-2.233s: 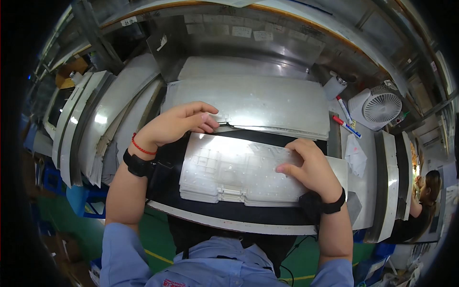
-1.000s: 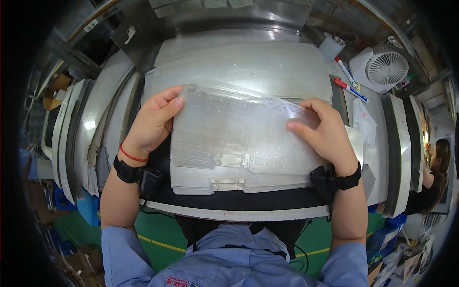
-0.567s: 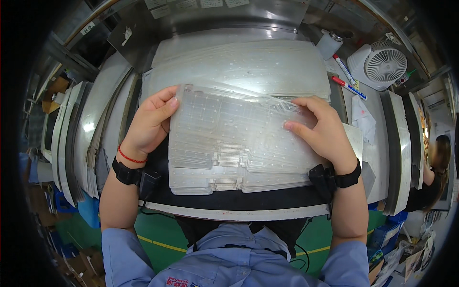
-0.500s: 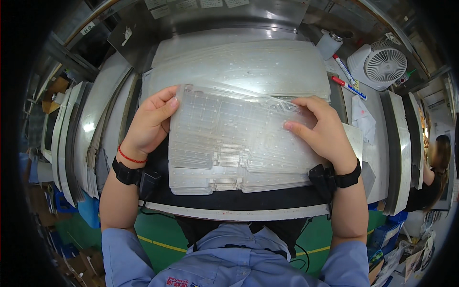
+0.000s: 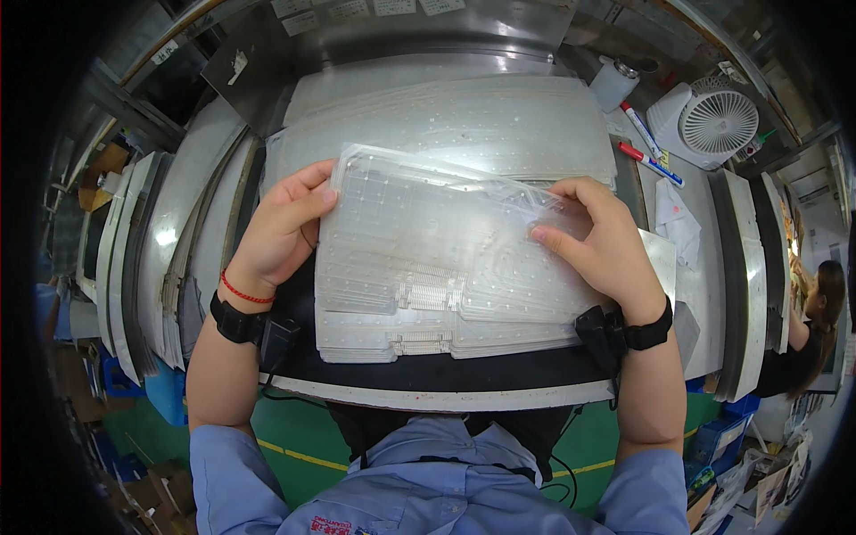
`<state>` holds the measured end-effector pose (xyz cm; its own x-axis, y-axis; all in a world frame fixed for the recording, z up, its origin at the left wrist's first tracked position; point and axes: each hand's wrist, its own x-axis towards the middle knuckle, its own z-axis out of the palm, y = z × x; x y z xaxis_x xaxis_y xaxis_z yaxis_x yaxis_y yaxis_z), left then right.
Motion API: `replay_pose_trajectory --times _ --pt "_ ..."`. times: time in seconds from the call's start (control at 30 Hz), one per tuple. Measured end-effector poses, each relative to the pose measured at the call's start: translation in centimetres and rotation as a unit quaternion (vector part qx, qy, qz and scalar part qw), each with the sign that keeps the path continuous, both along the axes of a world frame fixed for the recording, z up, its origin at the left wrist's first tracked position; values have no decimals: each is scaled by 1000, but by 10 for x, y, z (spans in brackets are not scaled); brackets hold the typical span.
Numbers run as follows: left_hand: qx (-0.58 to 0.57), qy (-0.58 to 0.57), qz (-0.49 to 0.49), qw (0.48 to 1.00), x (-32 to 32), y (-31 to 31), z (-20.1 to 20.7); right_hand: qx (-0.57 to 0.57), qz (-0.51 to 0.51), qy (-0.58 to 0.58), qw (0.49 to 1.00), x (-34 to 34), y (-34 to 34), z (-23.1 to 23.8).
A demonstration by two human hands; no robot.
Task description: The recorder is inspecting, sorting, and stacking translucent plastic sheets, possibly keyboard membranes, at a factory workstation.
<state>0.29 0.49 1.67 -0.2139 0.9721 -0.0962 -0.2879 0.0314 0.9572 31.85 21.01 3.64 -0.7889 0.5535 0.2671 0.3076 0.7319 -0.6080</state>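
A clear, moulded plastic sheet (image 5: 428,241) with rows of small dots lies on top of a small stack of like sheets (image 5: 446,334) on the black pad at the bench's near edge. My left hand (image 5: 281,227) grips its upper left corner, thumb over the edge. My right hand (image 5: 593,241) holds its right end, fingers pressed on the upper right part. Both wrists wear black bands; the left also has a red string.
A larger pile of clear sheets (image 5: 446,125) lies behind on the metal bench (image 5: 214,214). A white fan (image 5: 709,120), two markers (image 5: 646,152) and a small bottle (image 5: 615,85) sit at the right rear. Another person (image 5: 816,312) is at the far right.
The top sheet was flat under my hands on the stack; I lifted it toward me and now hold it steady by both ends. The view has barely shifted in the last half second.
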Motion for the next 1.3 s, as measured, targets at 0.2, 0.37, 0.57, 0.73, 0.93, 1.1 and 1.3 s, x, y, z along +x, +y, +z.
replay_pose_trajectory --times 0.2,0.37,0.57,0.73,0.93,1.1,1.3 --pt "7 25 12 1000 4 -1 4 7 -1 14 1000 0 0 2" --pt "1 43 19 999 7 1 3 19 -2 2 1000 0 3 0" --pt "10 23 13 1000 3 1 -1 4 7 1 1000 0 4 -2" --pt "63 5 7 998 1 -1 -6 10 10 -12 1000 0 2 -1" --pt "88 -2 -3 996 -2 -2 -10 3 19 -15 1000 0 1 0" --pt "101 -11 -5 995 -2 -2 -10 16 20 -5 1000 -1 -1 3" --pt "53 -61 18 997 1 0 2 52 9 20 998 0 -2 2"
